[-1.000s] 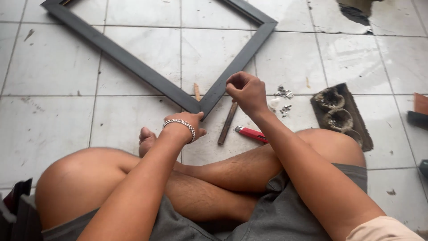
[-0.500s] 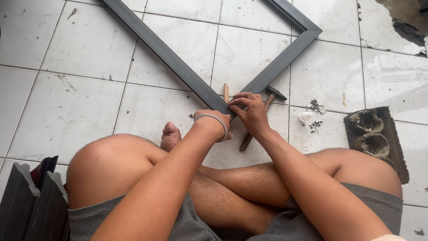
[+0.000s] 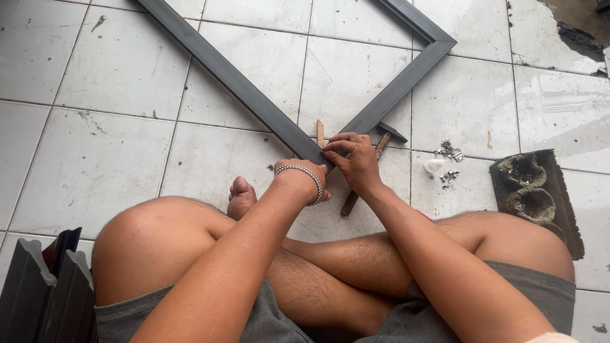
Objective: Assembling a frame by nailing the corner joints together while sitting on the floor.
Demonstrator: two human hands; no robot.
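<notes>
A dark grey rectangular frame (image 3: 241, 86) lies on the white tiled floor, its near corner pointing at me. Both hands meet at that corner. My left hand (image 3: 304, 179), with a beaded bracelet on the wrist, presses down on the corner; its fingers are hidden behind the wrist. My right hand (image 3: 353, 157) rests beside it, fingers pinched together at the joint on something too small to make out. A short wooden stick (image 3: 320, 133) stands inside the corner. A wooden-handled hammer (image 3: 375, 159) lies on the floor under my right hand.
I sit cross-legged, bare knees and a foot (image 3: 242, 197) close to the frame. Small metal brackets and a white bit (image 3: 447, 164) lie at the right, beside a dark moulded tray (image 3: 532, 190). Dark frame strips (image 3: 44, 286) lean at the lower left.
My right hand came down from above the corner and now touches the joint next to my left hand. The view has shifted, so the frame sits higher and farther right.
</notes>
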